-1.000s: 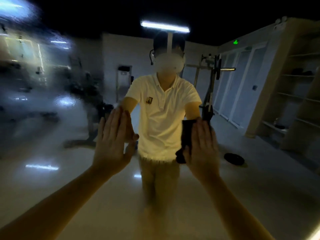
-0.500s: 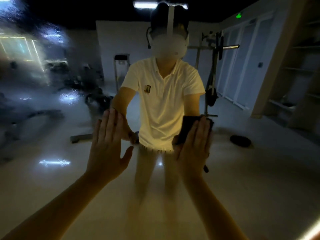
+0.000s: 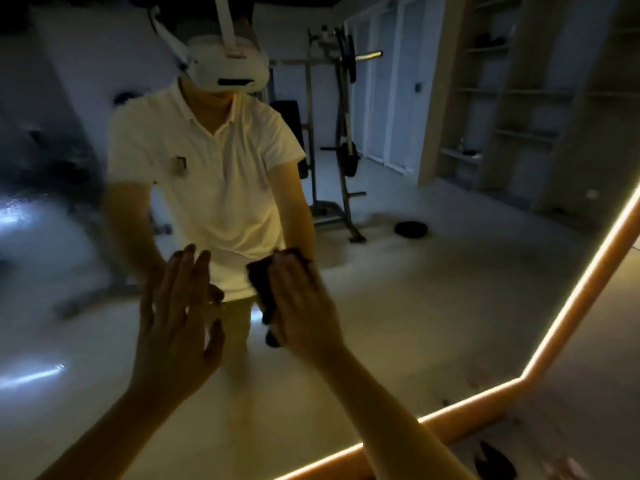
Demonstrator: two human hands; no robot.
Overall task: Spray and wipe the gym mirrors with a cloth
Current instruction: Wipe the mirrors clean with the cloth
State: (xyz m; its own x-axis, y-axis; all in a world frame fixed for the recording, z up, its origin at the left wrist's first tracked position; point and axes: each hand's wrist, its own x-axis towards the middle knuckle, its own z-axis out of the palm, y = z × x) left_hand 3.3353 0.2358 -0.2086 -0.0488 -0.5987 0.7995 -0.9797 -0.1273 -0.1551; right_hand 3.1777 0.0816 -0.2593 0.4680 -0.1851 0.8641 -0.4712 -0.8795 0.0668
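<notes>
Against the mirror (image 3: pixel 433 306), lower middle: dark cloth (image 3: pixel 260 284), pressed flat to the glass under the right hand (image 3: pixel 301 306); nearer the lit bottom-right edge (image 3: pixel 571 299) than the left edge.
Cloth, long axis: roughly up and down; one strip shows on the thumb side of the hand and a tail hangs below the palm.
Right hand, fingers (image 3: pixel 292 275): stretched out over the cloth and pointing up, pressing rather than gripping; motion blur hides how far they are spread.
Left hand (image 3: pixel 175 327): just beside the right, apart from the cloth; fingers (image 3: pixel 188 271) straight and close together, thumb out, holding nothing; whether the palm touches the glass cannot be told.
Hazy patch (image 3: pixel 45 209): left side of the mirror, well apart from the cloth, beyond the left hand.
Judgement: the haze probably marks unwiped glass, so the cloth would travel left and up; the right hand carries it, and the left hand lies in between.
</notes>
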